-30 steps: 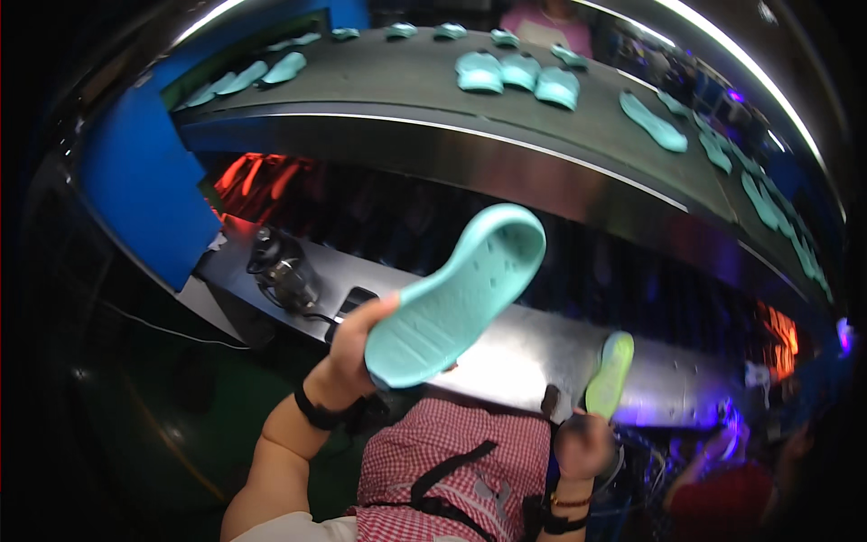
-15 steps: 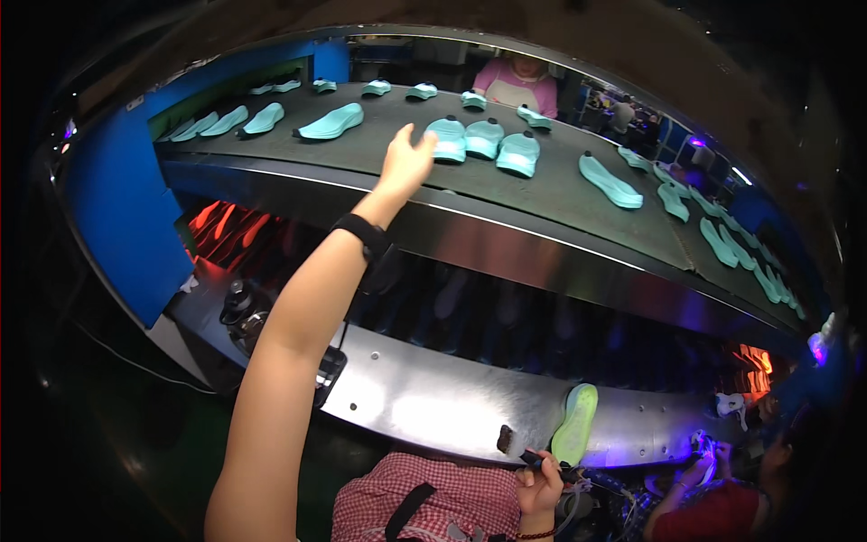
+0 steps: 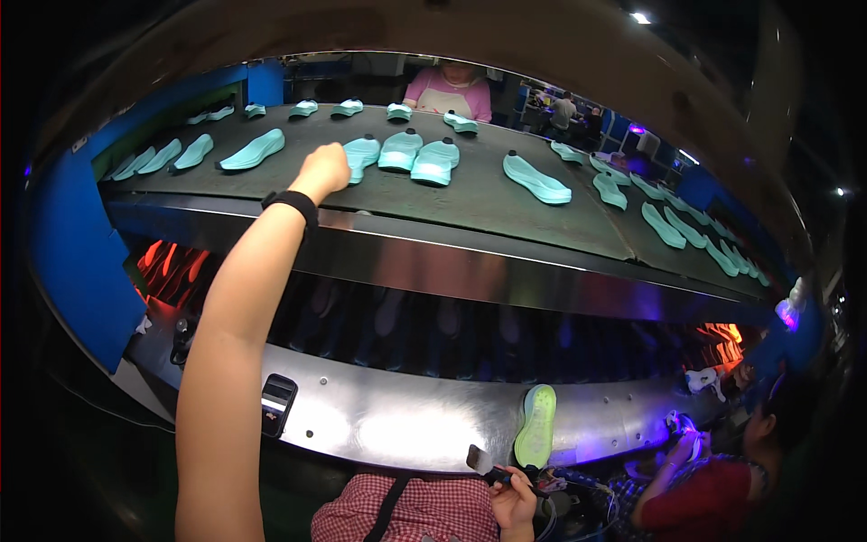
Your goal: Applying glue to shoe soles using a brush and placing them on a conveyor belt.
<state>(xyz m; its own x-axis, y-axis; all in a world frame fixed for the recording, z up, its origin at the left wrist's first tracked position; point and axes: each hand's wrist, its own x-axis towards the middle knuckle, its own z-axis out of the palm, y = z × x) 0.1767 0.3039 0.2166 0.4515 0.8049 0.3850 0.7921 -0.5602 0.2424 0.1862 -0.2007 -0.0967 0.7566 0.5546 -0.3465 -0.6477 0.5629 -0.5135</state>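
Note:
My left hand [image 3: 327, 169], a black band on its wrist, reaches over the upper conveyor belt [image 3: 452, 200]. Its fingers are closed at the left edge of a mint-green shoe sole [image 3: 365, 159], partly hiding it. Two more mint soles, a middle one [image 3: 400, 151] and a right one [image 3: 436, 163], sit close beside it. Low in the view, my right hand [image 3: 515, 499] is wrapped round the dark handle of a flat brush [image 3: 480, 461]. A yellow-green sole [image 3: 537, 426] lies near that hand on the metal ledge [image 3: 388, 411].
Several mint soles, one at left [image 3: 253, 150] and one at right [image 3: 536, 179], lie along the belt. Red-lit openings [image 3: 172, 268] glow below. A phone [image 3: 278, 405] rests on the ledge. One co-worker [image 3: 449, 95] is across the belt, another [image 3: 704, 492] at right.
My left hand's fingers have gone from apart to closed on the leftmost sole of the three, which is now slightly turned. The whole view has shifted; my right hand still holds the brush.

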